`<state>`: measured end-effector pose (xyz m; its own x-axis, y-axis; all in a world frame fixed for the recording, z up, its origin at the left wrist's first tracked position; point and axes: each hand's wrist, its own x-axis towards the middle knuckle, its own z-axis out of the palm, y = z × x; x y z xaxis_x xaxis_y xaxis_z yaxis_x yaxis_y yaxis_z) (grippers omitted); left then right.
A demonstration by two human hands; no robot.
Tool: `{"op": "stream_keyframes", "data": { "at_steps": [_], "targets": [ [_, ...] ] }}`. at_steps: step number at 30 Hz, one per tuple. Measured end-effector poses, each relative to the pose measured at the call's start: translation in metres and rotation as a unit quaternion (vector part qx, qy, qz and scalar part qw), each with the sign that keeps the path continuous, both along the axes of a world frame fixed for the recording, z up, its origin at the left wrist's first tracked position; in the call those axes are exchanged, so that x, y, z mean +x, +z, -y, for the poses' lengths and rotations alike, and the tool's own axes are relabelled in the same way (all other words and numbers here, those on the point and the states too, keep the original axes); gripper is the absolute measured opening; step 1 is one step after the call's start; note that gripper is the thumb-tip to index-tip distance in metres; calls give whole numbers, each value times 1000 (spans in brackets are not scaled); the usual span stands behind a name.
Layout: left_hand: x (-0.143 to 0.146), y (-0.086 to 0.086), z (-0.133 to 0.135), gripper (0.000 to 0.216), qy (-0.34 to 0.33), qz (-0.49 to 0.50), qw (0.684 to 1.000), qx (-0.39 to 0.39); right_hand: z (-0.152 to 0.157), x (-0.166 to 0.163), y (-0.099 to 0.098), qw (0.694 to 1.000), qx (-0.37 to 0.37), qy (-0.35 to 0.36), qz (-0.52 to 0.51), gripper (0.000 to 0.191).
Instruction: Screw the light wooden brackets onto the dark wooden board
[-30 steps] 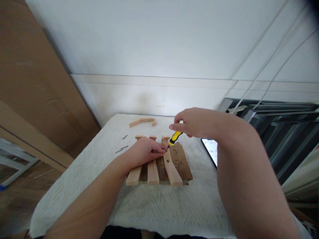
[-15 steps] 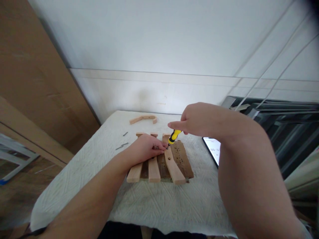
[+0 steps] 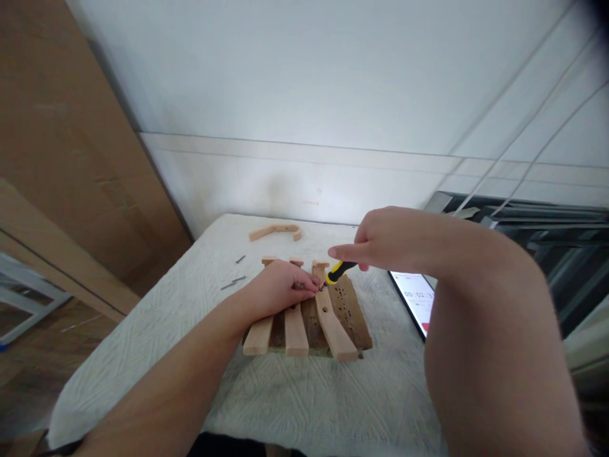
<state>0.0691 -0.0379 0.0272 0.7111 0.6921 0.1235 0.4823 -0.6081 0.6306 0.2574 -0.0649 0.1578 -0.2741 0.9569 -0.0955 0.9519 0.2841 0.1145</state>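
Screwdriver (image 3: 339,271), yellow/black handle, tilted, tip down on the angled wooden slat (image 3: 333,320) near table centre. Right hand (image 3: 380,241) pinches its handle w/ fingers closed round it. Left hand (image 3: 280,287) lies flat on the slats, fingertips at the tip. Dark perforated board (image 3: 351,304) beneath; phone (image 3: 419,301) to the right, loose screws (image 3: 233,282) and curved wood piece (image 3: 275,231) further off on white cloth (image 3: 309,393).

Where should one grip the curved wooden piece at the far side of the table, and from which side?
Grip the curved wooden piece by its straight left part, from above: it lies flat on the cloth, apart from other things, and the right end hooks.
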Motion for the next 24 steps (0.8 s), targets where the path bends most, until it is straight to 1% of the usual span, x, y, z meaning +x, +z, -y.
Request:
{"op": "stream_keyframes", "data": {
  "at_steps": [1, 2, 4, 7, 9, 11, 12, 15, 17, 21, 24],
  "targets": [
    [0, 0, 0, 15, 3, 0, 1000, 0, -2, 0, -1, 1000, 14, -3, -1, 50],
    [0, 0, 0, 15, 6, -3, 1000, 2, -4, -1, -3, 1000, 27, 6, -7, 47],
    [0, 0, 0, 16, 14, -11, 1000, 6, -6, -1, -5, 998, 33, 46, -32, 36],
    [1, 1, 1, 17, 23, -17, 999, 15, -5, 0, -5, 995, 0, 89, -55, 30],
    [1, 2, 2, 17, 25, -18, 999, 20, -2, 1, -3, 994, -21, 94, -48, 27],
    [1, 2, 2, 18, 29, -23, 999, 28, 0, 1, 0, 996, -34, 80, -36, 27],
    [1, 3, 2, 19, 32, -26, 999, 33, 0, 0, 0, 997, -37, 66, -31, 30],
    [2, 3, 2, 22, 39, -34, 998, 47, -1, -2, -1, 1000, -20, 8, -17, 51],
    [2, 3, 3, 23, 34, -31, 998, 48, -4, -3, -3, 1000, 0, -4, -12, 55],
    [3, 4, 4, 29, 23, -23, 998, 49, -5, -1, -5, 997, 10, 60, -49, 37],
    [4, 7, 6, 33, 24, -36, 998, 50, -2, 2, -3, 993, -3, 91, -78, 31]
  ]
}}
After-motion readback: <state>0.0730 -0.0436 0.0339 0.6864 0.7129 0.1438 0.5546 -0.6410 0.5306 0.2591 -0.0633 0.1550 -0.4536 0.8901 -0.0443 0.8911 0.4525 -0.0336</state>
